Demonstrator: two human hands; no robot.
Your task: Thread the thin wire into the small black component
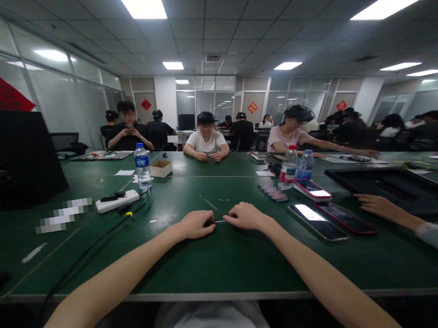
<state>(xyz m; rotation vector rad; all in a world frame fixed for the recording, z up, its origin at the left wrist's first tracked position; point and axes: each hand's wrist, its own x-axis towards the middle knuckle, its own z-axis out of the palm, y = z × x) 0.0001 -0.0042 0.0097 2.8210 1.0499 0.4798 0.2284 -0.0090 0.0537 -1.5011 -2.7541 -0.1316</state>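
Note:
Over the green table (193, 266), my left hand (198, 224) is closed, with thumb and fingers pressed together. Facing it a short gap away, my right hand (245, 216) is closed as well, its fingertips pointing left. A thin white strip (220, 221) spans the gap between the two sets of fingertips, and its ends disappear into them. It is too small to tell exactly what it is. To the right of my right hand lie a phone with a lit screen (316, 221) and a dark phone with a red edge (346, 217).
A white power strip (117, 201) with a black cable lies left, near a water bottle (142, 167) and a small open box (161, 168). Two bottles stand right, by another phone (312, 190). A neighbour's hand (386, 208) touches a black tray (404, 188). People sit opposite.

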